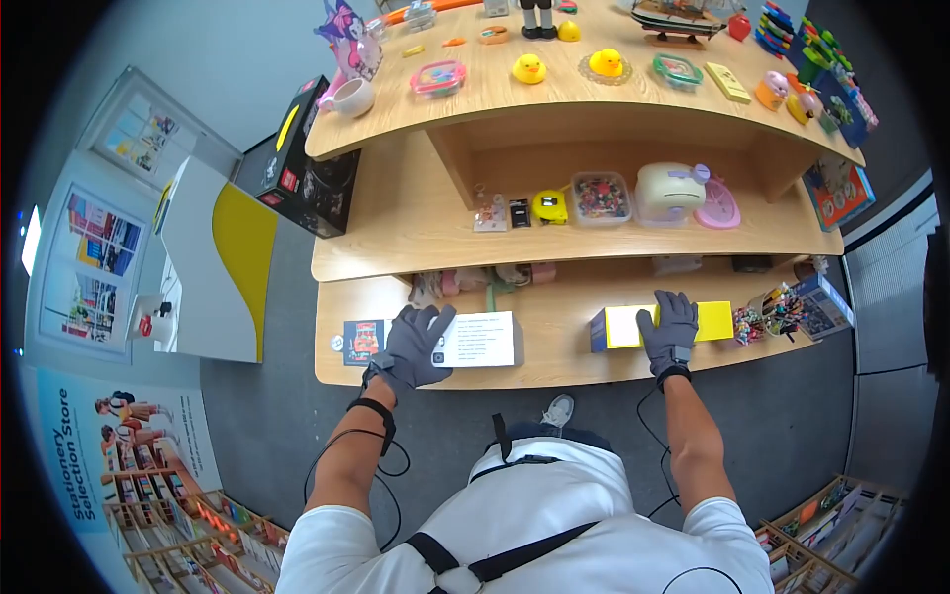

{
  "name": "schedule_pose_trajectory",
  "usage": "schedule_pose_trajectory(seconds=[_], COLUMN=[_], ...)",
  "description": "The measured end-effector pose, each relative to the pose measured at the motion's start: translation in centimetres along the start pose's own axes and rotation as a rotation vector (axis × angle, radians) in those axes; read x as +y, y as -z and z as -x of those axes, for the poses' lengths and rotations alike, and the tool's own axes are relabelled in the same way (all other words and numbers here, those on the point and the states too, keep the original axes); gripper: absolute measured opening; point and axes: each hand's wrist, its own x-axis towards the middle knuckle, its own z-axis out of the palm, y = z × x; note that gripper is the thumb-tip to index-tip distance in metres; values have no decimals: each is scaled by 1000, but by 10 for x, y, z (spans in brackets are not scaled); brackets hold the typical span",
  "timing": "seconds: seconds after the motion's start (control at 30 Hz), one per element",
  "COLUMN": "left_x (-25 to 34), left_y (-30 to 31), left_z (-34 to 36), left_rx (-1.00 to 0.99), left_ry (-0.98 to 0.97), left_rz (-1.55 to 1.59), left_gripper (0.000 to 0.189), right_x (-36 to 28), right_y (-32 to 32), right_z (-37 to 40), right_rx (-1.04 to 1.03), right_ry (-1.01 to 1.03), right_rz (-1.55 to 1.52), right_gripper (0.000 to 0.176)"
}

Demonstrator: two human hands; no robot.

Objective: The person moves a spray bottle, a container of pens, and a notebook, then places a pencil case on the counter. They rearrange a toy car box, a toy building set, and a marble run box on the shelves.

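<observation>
On the lowest shelf, my left hand [416, 346] in a dark grey glove lies over the left end of a white box [485, 340] with printed text on its top. Its fingers are spread, and the palm covers that end of the box. My right hand [672, 335], gloved the same way, rests across a yellow box [713, 321] with a white left part and a blue end. Those fingers stretch toward the box's far edge, with the thumb out to the left. A dark blue printed card or booklet [363, 343] lies left of my left hand.
Pens and small items [777, 315] stand right of the yellow box. The middle shelf holds a yellow tape measure [549, 206], a tub of beads [601, 200] and a cream appliance [671, 193]. Yellow ducks [529, 68] sit on top. Cables hang from both wrists.
</observation>
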Motion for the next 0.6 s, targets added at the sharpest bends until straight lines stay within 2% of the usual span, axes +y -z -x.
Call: schedule_pose_trajectory(seconds=[0.17, 0.3, 0.43, 0.57, 0.6], left_x=[-5, -6, -7, -9, -9], left_y=[-4, -2, -7, -7, -7], left_z=[5, 3, 6, 4, 3], left_rx=[4, 29, 55, 77, 82], left_ry=[2, -5, -22, -40, -38], left_rz=[-4, 14, 26, 19, 12], left_gripper=[99, 99, 98, 97, 97], right_x=[-1, -9, -96, -165, -173], right_y=[1, 5, 39, 43, 41], right_z=[0, -12, -56, -115, -129], right_rx=[-39, 19, 95, 98, 110], right_ry=[5, 4, 362, 558, 544], right_rz=[20, -22, -224, -216, -203], right_gripper=[61, 60, 58, 55, 55])
